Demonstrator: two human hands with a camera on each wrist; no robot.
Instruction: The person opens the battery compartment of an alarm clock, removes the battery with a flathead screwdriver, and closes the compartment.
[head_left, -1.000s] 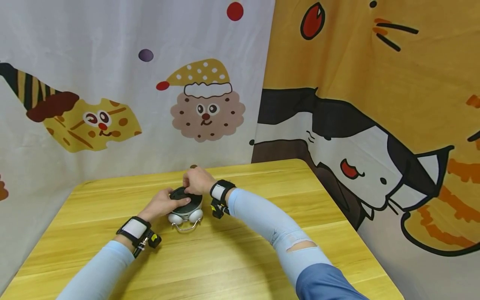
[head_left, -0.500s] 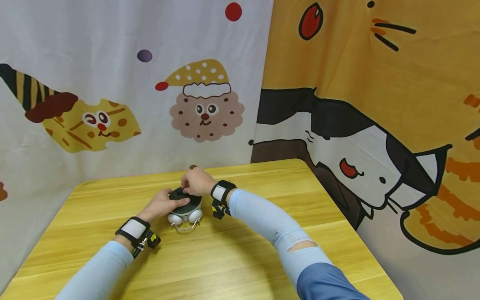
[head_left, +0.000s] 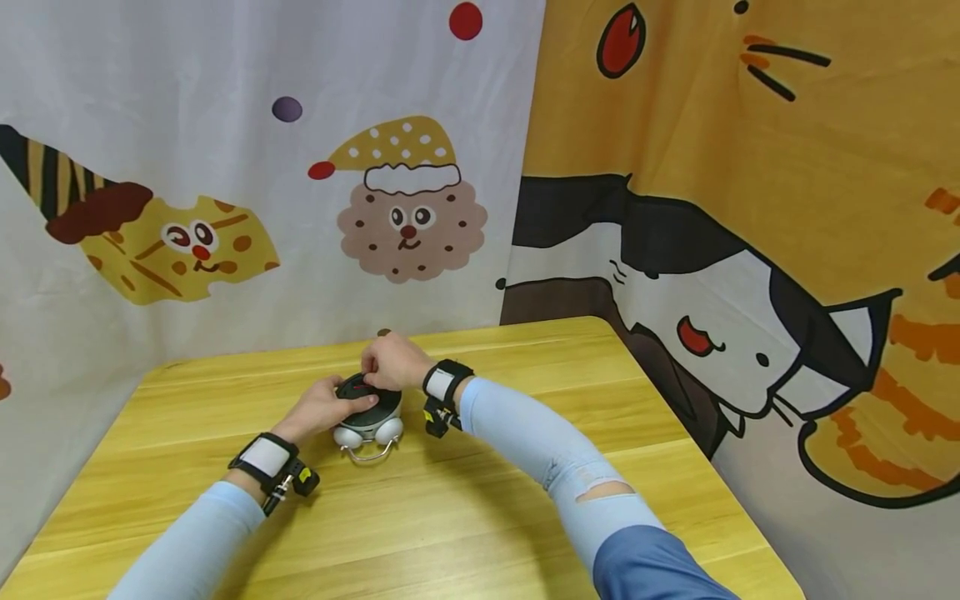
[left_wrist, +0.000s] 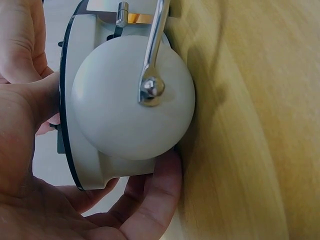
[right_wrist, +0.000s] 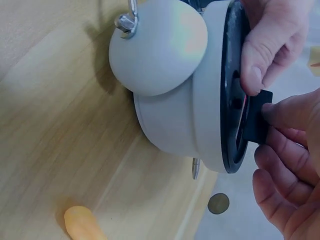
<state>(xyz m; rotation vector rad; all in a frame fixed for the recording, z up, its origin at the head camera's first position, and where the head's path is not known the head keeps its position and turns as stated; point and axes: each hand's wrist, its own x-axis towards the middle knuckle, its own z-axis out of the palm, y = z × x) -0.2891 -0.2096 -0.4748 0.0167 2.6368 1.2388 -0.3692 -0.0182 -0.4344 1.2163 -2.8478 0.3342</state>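
A white twin-bell alarm clock lies face down on the wooden table, black back up, bells and wire handle toward me. My left hand grips its left side, thumb on the back and fingers curled under the body in the left wrist view. My right hand is over the far part of the back. In the right wrist view its thumb and fingers pinch a small black battery cover, which stands tilted out from the back. A bit of red shows in the gap beside it.
The yellow wood-grain table runs up to a printed curtain behind it. Each wrist wears a strap with a small camera. A rounded orange shape shows at the right wrist view's lower edge.
Red now shows on the clock's back by my right fingers, where it was dark before. Both hands stay nearly in place; the head view has shifted only slightly.
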